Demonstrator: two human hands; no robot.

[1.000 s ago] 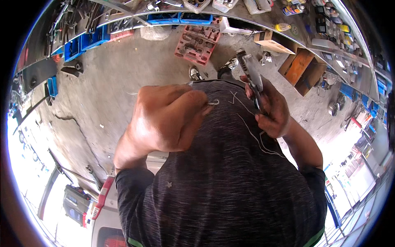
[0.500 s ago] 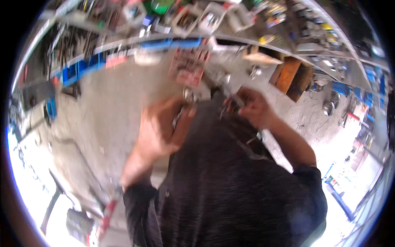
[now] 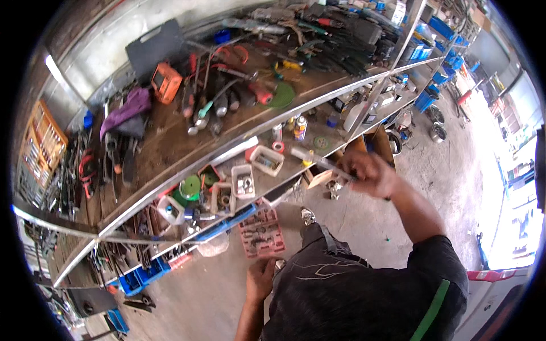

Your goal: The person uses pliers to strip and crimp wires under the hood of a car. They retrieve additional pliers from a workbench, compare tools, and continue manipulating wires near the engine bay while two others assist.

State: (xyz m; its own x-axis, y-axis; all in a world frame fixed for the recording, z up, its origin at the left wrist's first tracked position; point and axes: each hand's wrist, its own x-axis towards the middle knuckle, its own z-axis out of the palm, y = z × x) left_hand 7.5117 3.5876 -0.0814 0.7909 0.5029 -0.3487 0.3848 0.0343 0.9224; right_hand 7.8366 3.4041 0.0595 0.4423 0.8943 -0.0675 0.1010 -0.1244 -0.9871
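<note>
Currently, right hand: the bare right hand is gripping a long, narrow, grey metal hand tool, fingers wrapping around its near end.
Tool: it is pointing toward the upper left, overlapping the lower shelf in view; blur is hiding its exact kind, and I cannot tell whether its tip is touching anything.
Left hand: the bare left hand is staying low beside the person's dark shirt, fingers curling inward; I cannot tell whether it is holding anything.
Strands: thin, pale, wire-like strands are curving across the shirt front.
Floor: an open, pinkish-red plastic tool case is lying beyond the left hand.
Lower shelf: a white rectangular plastic tub is holding small metal parts; a colourful upright spray can is standing farther right.
Upper bench: a crumpled purple cloth is lying left of a boxy orange object.
</note>
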